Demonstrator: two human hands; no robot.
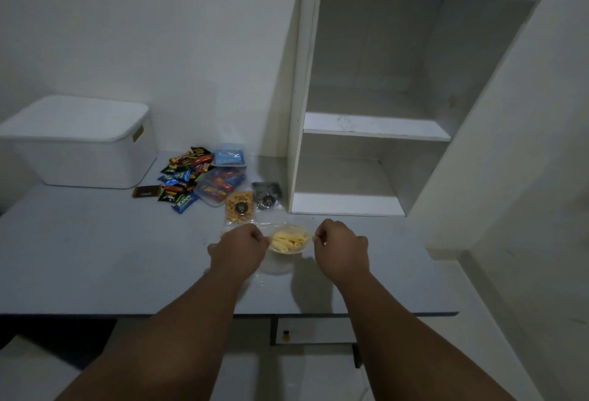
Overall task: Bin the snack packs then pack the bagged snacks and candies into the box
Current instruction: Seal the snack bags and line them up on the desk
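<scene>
A clear bag of pale yellow stick snacks (289, 240) hangs a little above the grey table, stretched between both hands. My left hand (239, 247) pinches its left edge and my right hand (341, 245) pinches its right edge. Behind it lie a clear bag of round yellow snacks (239, 206) and a bag of dark snacks (267, 194). Farther back left sit a heap of small candy packs (182, 177), a clear bag of wrapped candies (220, 186) and a blue pack (229, 156). A white lidded box (79, 142) stands at the back left.
A tall white open shelf unit (376, 126) stands on the grey table (95, 257) at the back right, against the wall. A flat clear plastic bag (264, 276) lies under the hands. The table's front edge runs just below my forearms.
</scene>
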